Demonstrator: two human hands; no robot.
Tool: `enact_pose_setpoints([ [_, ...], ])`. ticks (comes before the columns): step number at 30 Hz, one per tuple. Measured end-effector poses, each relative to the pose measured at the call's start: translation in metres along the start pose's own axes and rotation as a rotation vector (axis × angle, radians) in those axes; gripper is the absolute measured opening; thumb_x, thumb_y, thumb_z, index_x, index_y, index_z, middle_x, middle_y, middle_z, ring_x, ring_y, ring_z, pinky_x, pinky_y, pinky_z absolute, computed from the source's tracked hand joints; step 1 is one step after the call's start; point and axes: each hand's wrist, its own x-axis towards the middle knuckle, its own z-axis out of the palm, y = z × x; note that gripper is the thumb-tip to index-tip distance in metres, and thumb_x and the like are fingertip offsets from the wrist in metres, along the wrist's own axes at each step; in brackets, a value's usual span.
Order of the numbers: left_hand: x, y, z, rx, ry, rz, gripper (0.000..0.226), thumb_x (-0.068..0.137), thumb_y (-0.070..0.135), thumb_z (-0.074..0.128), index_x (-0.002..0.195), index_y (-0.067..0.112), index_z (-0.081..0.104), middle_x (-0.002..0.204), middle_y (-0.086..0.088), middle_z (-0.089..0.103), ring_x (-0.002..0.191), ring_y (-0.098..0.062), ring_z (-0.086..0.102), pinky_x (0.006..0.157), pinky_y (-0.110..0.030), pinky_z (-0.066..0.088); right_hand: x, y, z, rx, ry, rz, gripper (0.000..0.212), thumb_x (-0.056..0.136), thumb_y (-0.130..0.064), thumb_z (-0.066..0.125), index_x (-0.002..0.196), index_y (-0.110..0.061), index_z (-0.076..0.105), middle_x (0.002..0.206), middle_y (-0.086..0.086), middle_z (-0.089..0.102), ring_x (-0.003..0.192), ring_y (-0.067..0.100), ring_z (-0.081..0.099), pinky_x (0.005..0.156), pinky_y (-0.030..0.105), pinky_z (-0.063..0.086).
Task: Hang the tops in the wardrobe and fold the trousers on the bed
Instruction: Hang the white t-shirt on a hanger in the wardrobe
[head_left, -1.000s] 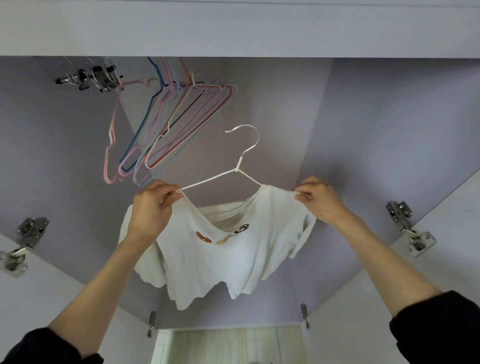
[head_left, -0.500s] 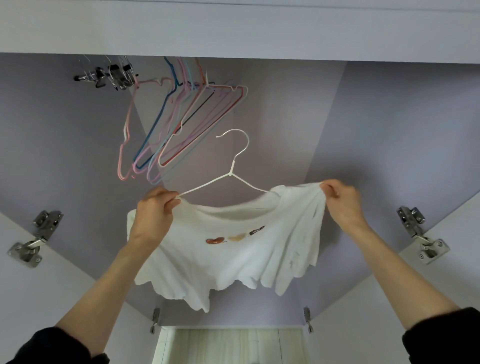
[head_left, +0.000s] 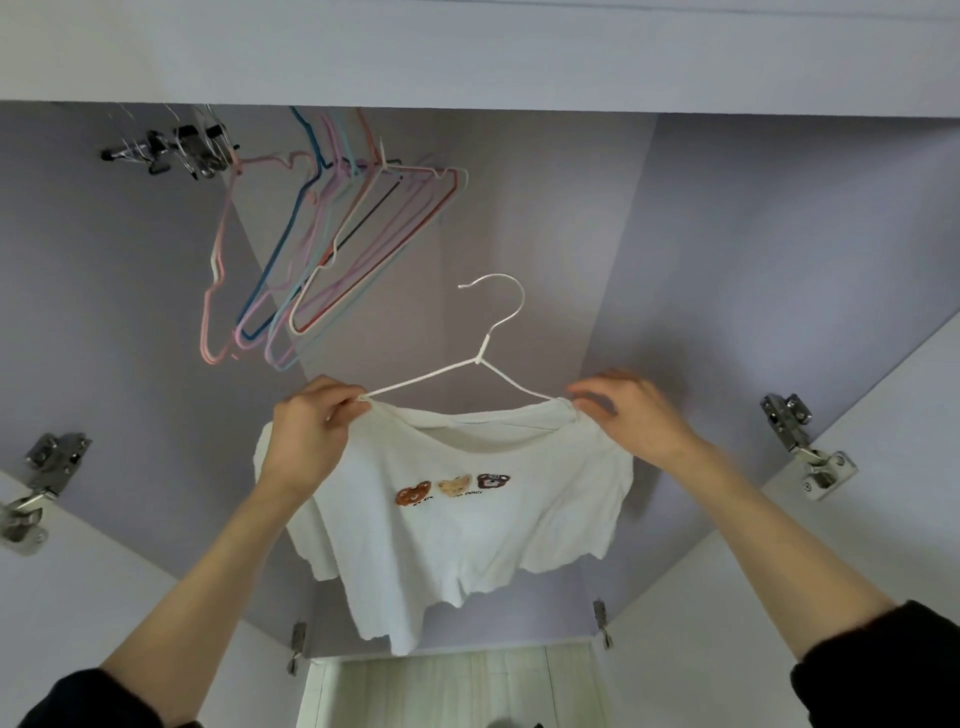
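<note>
Honestly, the white top (head_left: 457, 499) could slide off the white hanger (head_left: 467, 364) on the right side, since the right hand (head_left: 634, 415) looks blurred and only loosely curled at that shoulder; whether it truly pinches the cloth I cannot tell. The left hand (head_left: 311, 431) pinches the other shoulder against the wire. The top hangs just below both sets of fingers, the hook above and between them, not yet on the rail (head_left: 171, 150).
</note>
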Motion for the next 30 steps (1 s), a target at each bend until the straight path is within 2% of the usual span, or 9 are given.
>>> enact_pose_setpoints([
  [2, 0.001, 0.001, -0.002, -0.005, -0.018, 0.013, 0.008, 0.082, -0.001, 0.067, 0.087, 0.002, 0.073, 0.085, -0.009, 0.066, 0.074, -0.019, 0.057, 0.068, -0.01, 0.032, -0.001, -0.003, 0.006, 0.043, -0.021, 0.008, 0.016, 0.092, -0.012, 0.057, 0.097, -0.009, 0.071, 0.095, 0.006, 0.069, 0.087, 0.026, 0.06, 0.072, 0.023, 0.036],
  [7, -0.008, -0.007, -0.008, 0.002, -0.015, -0.042, 0.009, 0.081, 0.0, 0.068, 0.087, 0.002, 0.074, 0.088, -0.01, 0.069, 0.076, -0.018, 0.058, 0.071, 0.005, 0.03, -0.008, -0.003, 0.012, 0.158, -0.086, 0.042, 0.012, 0.089, -0.013, 0.062, 0.093, -0.009, 0.073, 0.085, -0.001, 0.064, 0.076, 0.014, 0.055, 0.068, 0.012, 0.033],
  [9, -0.012, -0.01, -0.009, -0.009, -0.024, -0.062, 0.009, 0.081, 0.0, 0.068, 0.088, 0.002, 0.074, 0.089, -0.009, 0.069, 0.077, -0.018, 0.059, 0.072, 0.005, 0.031, -0.009, -0.004, 0.014, 0.204, -0.02, 0.072, 0.011, 0.087, -0.011, 0.064, 0.089, -0.007, 0.074, 0.081, 0.0, 0.064, 0.072, 0.013, 0.054, 0.066, 0.008, 0.034],
  [13, -0.014, -0.01, -0.011, -0.023, -0.035, -0.052, 0.008, 0.08, -0.003, 0.068, 0.086, -0.001, 0.073, 0.087, -0.012, 0.068, 0.076, -0.019, 0.058, 0.071, 0.005, 0.031, -0.009, -0.011, 0.01, 0.393, 0.273, 0.184, 0.01, 0.086, -0.007, 0.064, 0.087, -0.004, 0.074, 0.084, 0.007, 0.069, 0.071, 0.013, 0.055, 0.066, 0.007, 0.036],
  [16, -0.012, -0.009, -0.011, -0.079, -0.013, -0.065, 0.009, 0.08, -0.003, 0.068, 0.088, -0.001, 0.073, 0.086, -0.009, 0.066, 0.077, -0.022, 0.059, 0.071, 0.004, 0.033, -0.011, -0.013, 0.009, 0.313, 0.356, 0.192, 0.015, 0.091, -0.009, 0.059, 0.093, -0.005, 0.073, 0.092, 0.009, 0.07, 0.077, 0.024, 0.059, 0.073, 0.02, 0.041],
  [18, -0.011, -0.007, -0.011, -0.113, 0.016, -0.091, 0.01, 0.081, -0.001, 0.068, 0.089, -0.001, 0.072, 0.087, -0.006, 0.065, 0.079, -0.021, 0.059, 0.071, 0.004, 0.033, -0.019, -0.009, 0.009, 0.204, 0.254, 0.163, 0.018, 0.094, -0.014, 0.055, 0.099, -0.009, 0.072, 0.1, 0.008, 0.071, 0.083, 0.026, 0.06, 0.079, 0.027, 0.042],
  [21, -0.01, -0.009, -0.012, -0.138, 0.037, -0.099, 0.009, 0.082, 0.002, 0.068, 0.089, 0.0, 0.072, 0.087, -0.003, 0.064, 0.08, -0.02, 0.059, 0.071, 0.004, 0.033, -0.033, -0.01, 0.007, 0.111, 0.175, 0.066, 0.023, 0.092, -0.012, 0.057, 0.112, -0.01, 0.068, 0.107, 0.007, 0.068, 0.1, 0.027, 0.062, 0.086, 0.027, 0.041],
  [25, -0.011, -0.009, -0.007, -0.104, -0.022, -0.075, 0.008, 0.084, 0.005, 0.067, 0.09, 0.003, 0.072, 0.087, -0.002, 0.063, 0.079, -0.021, 0.059, 0.068, -0.009, 0.036, -0.04, -0.012, 0.008, 0.086, 0.234, -0.006, 0.015, 0.088, 0.001, 0.059, 0.098, -0.002, 0.07, 0.089, 0.01, 0.065, 0.083, 0.028, 0.063, 0.072, 0.017, 0.034],
  [30, -0.012, -0.003, -0.006, -0.053, -0.036, 0.08, 0.01, 0.083, 0.0, 0.066, 0.09, 0.001, 0.073, 0.087, -0.011, 0.068, 0.074, -0.02, 0.059, 0.067, -0.009, 0.034, -0.051, -0.007, 0.007, 0.097, 0.273, 0.013, 0.016, 0.091, 0.0, 0.055, 0.095, -0.006, 0.069, 0.083, -0.003, 0.056, 0.074, 0.017, 0.054, 0.068, 0.015, 0.031],
])
